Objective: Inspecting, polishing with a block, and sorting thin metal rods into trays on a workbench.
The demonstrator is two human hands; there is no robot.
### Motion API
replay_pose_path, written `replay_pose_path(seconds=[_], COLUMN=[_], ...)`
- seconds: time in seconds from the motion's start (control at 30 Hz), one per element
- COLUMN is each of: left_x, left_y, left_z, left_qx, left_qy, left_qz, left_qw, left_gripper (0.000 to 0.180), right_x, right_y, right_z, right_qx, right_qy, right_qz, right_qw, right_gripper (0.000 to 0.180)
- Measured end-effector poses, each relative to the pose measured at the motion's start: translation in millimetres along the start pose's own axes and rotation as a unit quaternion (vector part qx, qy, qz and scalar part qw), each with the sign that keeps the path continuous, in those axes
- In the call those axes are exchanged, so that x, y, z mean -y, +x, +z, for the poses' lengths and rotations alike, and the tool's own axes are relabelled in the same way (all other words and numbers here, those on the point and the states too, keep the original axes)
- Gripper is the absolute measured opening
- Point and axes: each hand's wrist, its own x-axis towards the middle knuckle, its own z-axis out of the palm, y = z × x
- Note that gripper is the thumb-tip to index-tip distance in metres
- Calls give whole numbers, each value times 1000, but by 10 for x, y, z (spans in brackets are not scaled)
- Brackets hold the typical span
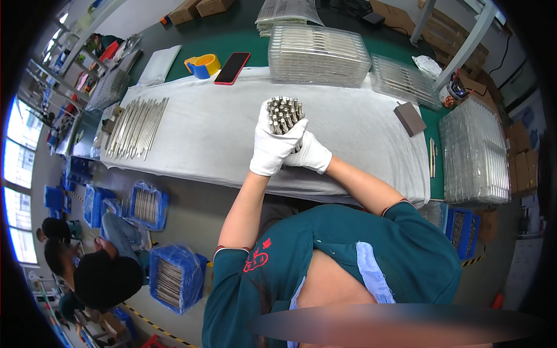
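Both my hands wear white gloves and are wrapped round a bundle of thin metal rods [284,114], held upright over the cloth-covered table so their ends face up. My left hand [268,145] closes round the bundle's left and front side. Lower on the right, my right hand [312,154] grips the same bundle; some of its fingers are hidden behind the left hand. On the white cloth [214,127] at the left lies a spread row of similar long metal rods [137,129].
Behind the cloth are a tape dispenser [203,65], a red-edged phone [232,68] and stacked clear plastic trays [318,55]. A grey-brown block [409,119] lies at the right, near wrapped trays [476,151]. Blue crates [200,278] of rods and a seated person [107,272] are at the lower left.
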Motion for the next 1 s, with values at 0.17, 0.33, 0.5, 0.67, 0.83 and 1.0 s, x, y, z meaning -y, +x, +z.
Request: replay_pose_path(seconds=[0.17,0.33,0.5,0.67,0.83,1.0], left_x=[7,22,12,-3,-2,309], left_y=[-1,-8,-17,-17,-19,-94], left_z=[-15,-5,4,17,13,13], left_qx=[2,2,4,-1,20,40], left_qy=[-7,-14,-6,-2,-37,77], left_qz=[-2,-6,3,0,-11,92], left_qw=[1000,1000,1000,1000,999,992], left_gripper=[45,43,43,43,59,81], right_x=[55,40,95,-10,209,68], right_y=[9,-3,12,-14,19,-33], right_z=[-14,-5,-11,6,-90,-127], right_qx=[2,1,-16,-9,-28,70], right_qy=[2,1,-18,-23,-83,14], right_qz=[-8,15,-30,-17,-133,-97], right_qw=[1000,1000,999,1000,987,993], right_gripper=[78,75,74,72,65,51])
